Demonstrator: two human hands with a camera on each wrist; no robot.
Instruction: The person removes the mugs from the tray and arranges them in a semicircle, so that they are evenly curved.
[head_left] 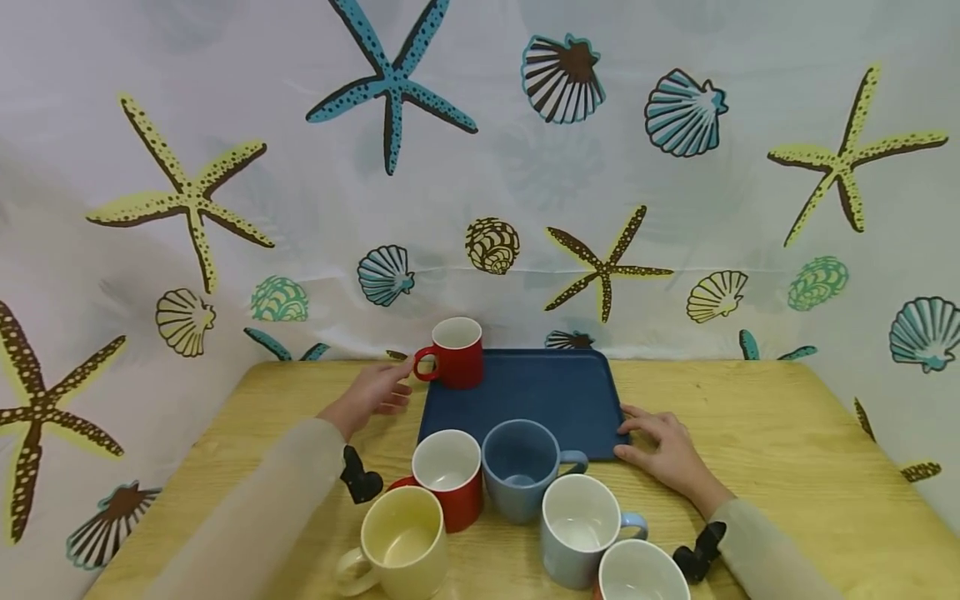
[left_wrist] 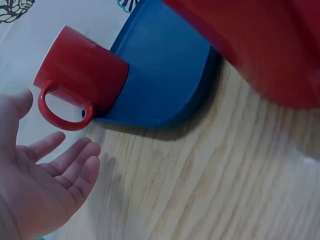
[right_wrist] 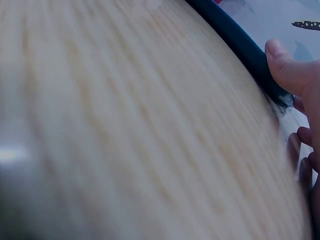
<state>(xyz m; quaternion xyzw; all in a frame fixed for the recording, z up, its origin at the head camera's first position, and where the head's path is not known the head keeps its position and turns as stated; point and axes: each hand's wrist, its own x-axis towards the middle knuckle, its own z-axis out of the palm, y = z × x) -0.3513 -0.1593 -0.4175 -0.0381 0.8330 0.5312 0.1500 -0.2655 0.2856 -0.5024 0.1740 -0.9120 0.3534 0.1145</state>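
A red mug (head_left: 459, 363) stands upright on the far left part of a blue tray (head_left: 555, 408), its handle pointing left. Beside that handle is my left hand (head_left: 372, 395), fingers loosely spread and nothing held. In the left wrist view, a gap shows between most fingers of the left hand (left_wrist: 47, 182) and the mug (left_wrist: 82, 70); contact at the thumb or fingertip cannot be told. My right hand (head_left: 667, 446) touches the tray's near right corner with thumb and fingers. The right wrist view shows the thumb (right_wrist: 285, 65) against the dark tray rim (right_wrist: 250, 50).
Several mugs stand before the tray: a red one with white inside (head_left: 459, 504), a yellow one (head_left: 405, 546), a blue one (head_left: 517, 479), a light blue one (head_left: 570, 546) and a white-lined one (head_left: 643, 575) cut off below. A patterned cloth (head_left: 480, 167) hangs behind the wooden table (head_left: 750, 425).
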